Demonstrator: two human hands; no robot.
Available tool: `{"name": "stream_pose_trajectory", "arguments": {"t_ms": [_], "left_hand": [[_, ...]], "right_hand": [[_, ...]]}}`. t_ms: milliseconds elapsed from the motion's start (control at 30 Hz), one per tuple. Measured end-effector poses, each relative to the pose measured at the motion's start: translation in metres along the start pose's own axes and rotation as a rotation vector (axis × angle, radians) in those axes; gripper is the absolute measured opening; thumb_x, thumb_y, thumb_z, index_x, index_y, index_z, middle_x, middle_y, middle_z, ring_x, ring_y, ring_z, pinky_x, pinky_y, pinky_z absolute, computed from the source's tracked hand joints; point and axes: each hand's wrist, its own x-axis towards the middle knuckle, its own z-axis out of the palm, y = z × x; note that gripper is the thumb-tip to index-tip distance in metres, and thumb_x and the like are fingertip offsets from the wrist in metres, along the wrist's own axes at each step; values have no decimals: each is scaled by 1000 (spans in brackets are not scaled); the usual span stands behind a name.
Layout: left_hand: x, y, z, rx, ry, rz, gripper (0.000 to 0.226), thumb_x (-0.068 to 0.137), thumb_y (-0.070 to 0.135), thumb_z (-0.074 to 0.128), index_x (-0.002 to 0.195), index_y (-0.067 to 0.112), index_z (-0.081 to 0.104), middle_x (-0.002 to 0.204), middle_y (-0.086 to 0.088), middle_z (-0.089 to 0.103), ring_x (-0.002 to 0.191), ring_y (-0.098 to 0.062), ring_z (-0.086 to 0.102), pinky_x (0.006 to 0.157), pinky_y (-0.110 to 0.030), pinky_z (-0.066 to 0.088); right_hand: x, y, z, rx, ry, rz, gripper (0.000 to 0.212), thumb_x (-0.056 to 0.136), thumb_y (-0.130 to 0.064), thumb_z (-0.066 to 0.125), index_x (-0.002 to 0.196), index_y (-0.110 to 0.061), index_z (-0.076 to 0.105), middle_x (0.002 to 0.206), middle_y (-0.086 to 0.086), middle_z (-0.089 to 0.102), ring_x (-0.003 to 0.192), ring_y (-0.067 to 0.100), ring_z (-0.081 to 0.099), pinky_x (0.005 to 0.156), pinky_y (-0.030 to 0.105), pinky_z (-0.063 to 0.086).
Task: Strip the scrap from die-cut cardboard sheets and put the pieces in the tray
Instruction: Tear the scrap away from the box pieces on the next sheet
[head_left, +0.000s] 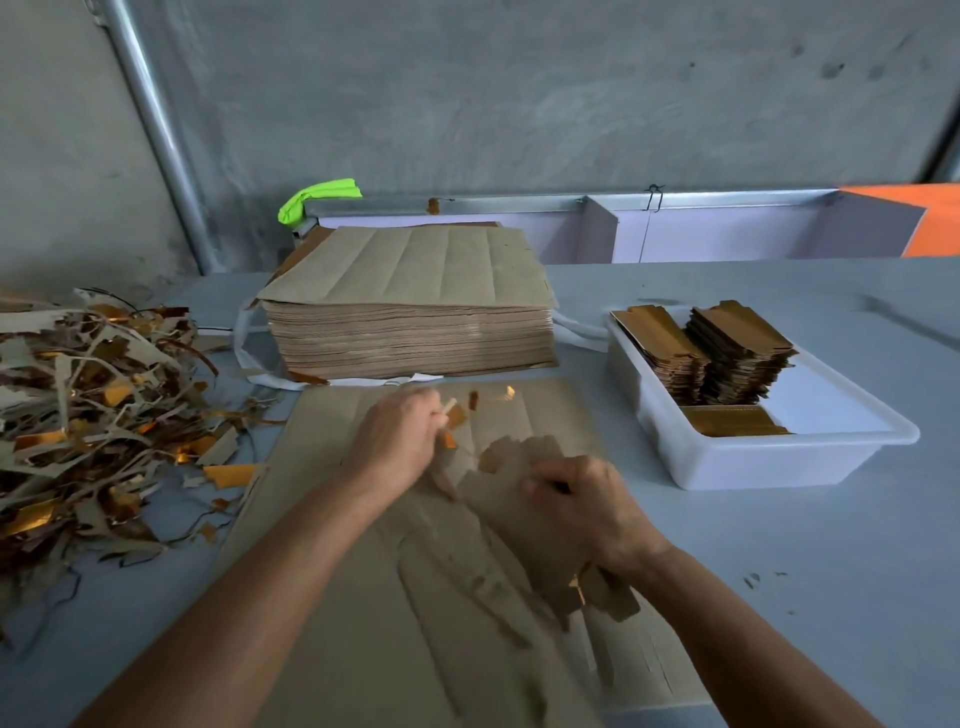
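Head | left grip (397, 441) pinches scrap strip (448, 415) | right grip (587, 506) holds cardboard pieces (514, 499) | no readable writing

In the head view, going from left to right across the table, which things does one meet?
Heap of grey and gold cardboard scrap → tall stack of brown die-cut cardboard sheets → white plastic tray holding gold cardboard pieces.

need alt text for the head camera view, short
Two bare hands, left and right, pull pieces from a cardboard sheet on a table. A sheet stack sits behind, a scrap heap left, a white tray right.
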Motion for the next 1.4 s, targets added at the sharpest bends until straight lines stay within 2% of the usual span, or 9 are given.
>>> {"name": "stream_pose_trajectory", "arguments": {"t_ms": [100,233,400,567,700,833,1067,1267,1400], "left_hand": [[0,-18,-5,166,100,-103,15,96,15,50,92,3,58,100,-13,59,94,-33,55,70,-36,34],[-9,-24,-11,238,89,-134,10,94,7,51,102,6,57,103,-11,54,94,-30,55,71,-37,43],[-26,15,-13,157,167,91,53,87,34,63,134,14,48,142,-13,37,121,-29,40,98,-41,41],[-58,57,-4,-1,-1,226,80,72,80,41,125,22,54,144,-6,32,130,-24,22,109,-46,28],[-82,64,15,215,-252,339,75,63,84,44,103,23,62,126,0,40,122,-21,25,113,-50,5],[-82,50,22,348,-350,280,45,83,57,54,109,23,67,130,-2,35,129,-23,19,106,-48,-18],[-79,14,10,389,-434,150,30,98,39,41,116,28,63,117,2,46,120,-22,33,111,-47,11],[-95,6,6,417,-497,226,34,99,37,36,112,25,64,114,3,46,115,-19,36,108,-40,19],[-98,15,2,230,-549,206,29,96,41,45,101,22,67,103,5,46,104,-13,42,102,-36,30]], "right_hand": [[2,12,4,309,243,285,34,88,-23,58,69,4,56,63,3,47,63,16,45,60,29,39],[8,14,3,725,491,506,28,88,-22,58,77,3,62,67,8,53,66,21,50,64,34,48],[13,-1,11,637,472,458,29,86,-24,55,82,4,61,64,10,52,62,20,49,61,37,48],[7,-6,9,556,369,315,35,88,-21,59,80,12,53,65,15,47,63,25,46,62,50,48],[10,-8,1,630,394,387,35,85,-19,64,90,14,57,84,37,57,65,33,54,68,58,51],[15,1,-5,635,440,418,29,83,-17,68,78,11,60,74,23,62,73,34,61,69,60,53],[23,18,-23,732,451,530,7,83,-20,70,78,-17,67,90,10,68,91,30,64,86,51,54],[22,22,-29,789,564,488,13,91,-17,59,78,-21,58,80,2,61,75,20,58,55,36,50],[23,19,-27,694,492,413,10,89,-11,53,81,-14,57,77,6,59,72,22,56,61,34,49]]}}
